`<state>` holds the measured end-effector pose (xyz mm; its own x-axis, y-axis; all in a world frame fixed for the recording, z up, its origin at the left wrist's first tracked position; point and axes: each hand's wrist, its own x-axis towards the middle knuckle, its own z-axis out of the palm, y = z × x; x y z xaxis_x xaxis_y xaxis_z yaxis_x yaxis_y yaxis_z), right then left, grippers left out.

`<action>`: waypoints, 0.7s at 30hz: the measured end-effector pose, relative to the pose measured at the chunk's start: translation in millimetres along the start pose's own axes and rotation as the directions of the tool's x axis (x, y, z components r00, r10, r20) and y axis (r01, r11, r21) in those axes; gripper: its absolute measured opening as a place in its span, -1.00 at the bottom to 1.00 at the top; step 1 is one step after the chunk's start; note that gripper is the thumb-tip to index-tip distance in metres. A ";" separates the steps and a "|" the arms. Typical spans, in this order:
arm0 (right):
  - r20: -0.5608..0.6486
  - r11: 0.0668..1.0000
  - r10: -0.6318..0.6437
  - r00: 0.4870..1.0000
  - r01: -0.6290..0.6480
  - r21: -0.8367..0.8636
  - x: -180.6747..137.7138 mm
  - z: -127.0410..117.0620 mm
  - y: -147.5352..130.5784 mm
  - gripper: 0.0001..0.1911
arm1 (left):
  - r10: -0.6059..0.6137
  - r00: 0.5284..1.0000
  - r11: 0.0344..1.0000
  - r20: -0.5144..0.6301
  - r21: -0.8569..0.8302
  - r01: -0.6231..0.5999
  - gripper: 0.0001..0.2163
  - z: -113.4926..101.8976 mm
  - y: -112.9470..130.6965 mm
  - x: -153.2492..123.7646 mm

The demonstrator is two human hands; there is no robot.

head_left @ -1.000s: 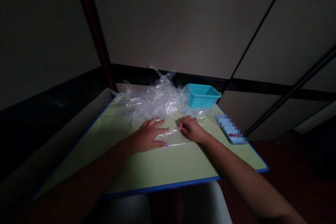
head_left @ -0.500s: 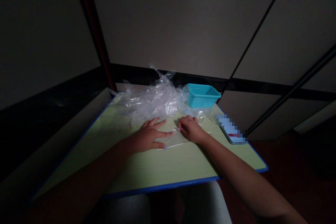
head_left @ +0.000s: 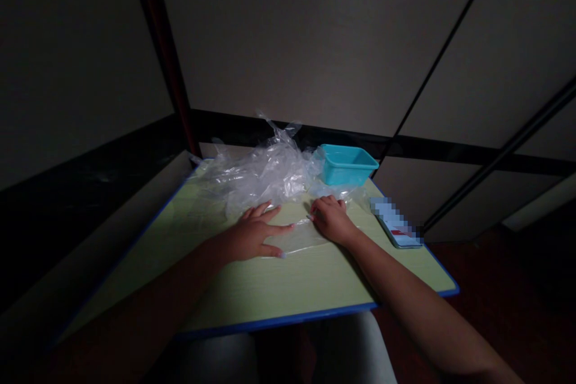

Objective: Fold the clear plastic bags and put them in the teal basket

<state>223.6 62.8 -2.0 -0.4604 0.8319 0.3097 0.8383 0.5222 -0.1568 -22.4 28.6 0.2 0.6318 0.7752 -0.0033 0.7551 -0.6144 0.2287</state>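
we are working over a clear plastic sheet [head_left: 302,238] that is lying flat on the pale green table [head_left: 261,294], spanning the gap between our two hands. our left hand [head_left: 254,234] is resting palm down with its fingers spread well apart, gripping nothing; its thumb and index finger are lying over the sheet's left part. our right hand [head_left: 333,219] is curling its fingers at the sheet's far edge, towards the right end. whether those fingertips are pinching the film or only touching it, we cannot tell, as the light is dim and the tips are turning away from us.

for good work here, we are judging that the spread hand should be pressing evenly, so the thin film is not sliding or creasing while the other fingers are handling the edge. a light touch is seeming wiser than a hard tug, since such film is likely wrinkling easily.

beyond the left fingers a heap of crumpled clear plastic [head_left: 274,171] is sitting close, so we should be minding that layers are not catching together. a turquoise tub [head_left: 346,175] is standing behind the right hand, and a phone [head_left: 396,228] is lying off to its right.
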 end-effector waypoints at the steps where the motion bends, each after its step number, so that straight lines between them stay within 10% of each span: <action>1: -0.004 1.000 0.005 1.000 -0.005 -0.001 0.1 -0.5 0.1 -0.89 | 0.002 1.000 1.000 -0.002 -0.002 -0.002 -0.43 -0.1 -0.2 -0.3; 8: -0.033 0.988 -0.094 0.995 0.097 0.118 -6.4 -10.3 -7.1 -0.67 | 0.018 1.000 1.000 -0.015 0.009 -0.018 -0.42 0.4 -1.5 -1.7; 15: 0.302 0.976 -0.219 0.928 0.208 0.068 -15.7 -10.8 -21.4 -0.36 | 0.003 1.000 0.999 0.013 0.043 -0.003 -0.39 0.6 -1.7 -0.9; 21: 0.360 0.974 -0.209 0.909 0.225 -0.001 -15.8 -9.9 -24.6 -0.34 | -0.040 0.995 0.998 0.092 0.053 0.035 -0.28 -7.1 -7.0 -4.0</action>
<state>213.1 35.0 6.3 -0.6991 0.7146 -0.0230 0.7137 0.6956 -0.0827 -31.4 30.9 5.5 0.6147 0.7822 -0.1020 0.7849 -0.5938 0.1769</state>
